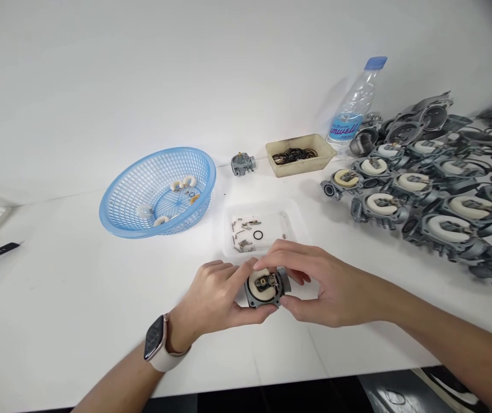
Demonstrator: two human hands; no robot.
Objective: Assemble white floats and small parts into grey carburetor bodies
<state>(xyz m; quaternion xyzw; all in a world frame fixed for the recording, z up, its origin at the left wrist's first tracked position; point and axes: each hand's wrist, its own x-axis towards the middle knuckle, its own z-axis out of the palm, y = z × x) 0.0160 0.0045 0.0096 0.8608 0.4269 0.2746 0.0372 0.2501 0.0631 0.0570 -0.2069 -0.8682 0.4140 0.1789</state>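
A grey metal carburetor body [264, 287] with a cream float on its upward face is held between both hands near the front of the table. My left hand [224, 295], with a watch on its wrist, grips it from the left, thumb along the near edge. From the right, my right hand [321, 281] closes on it, index finger over the far rim and thumb at the near right corner. A dark ring runs round the float. Just beyond my hands, a translucent shallow tray [271, 221] holds small metal parts and a black O-ring [258, 234].
At the left stands a blue mesh basket [119, 189] with a few floats. Behind the tray are a small carburetor [243, 164] and a cream box [306, 165] of black rings. A water bottle [353, 109] and many carburetor bodies [448, 229] crowd the right.
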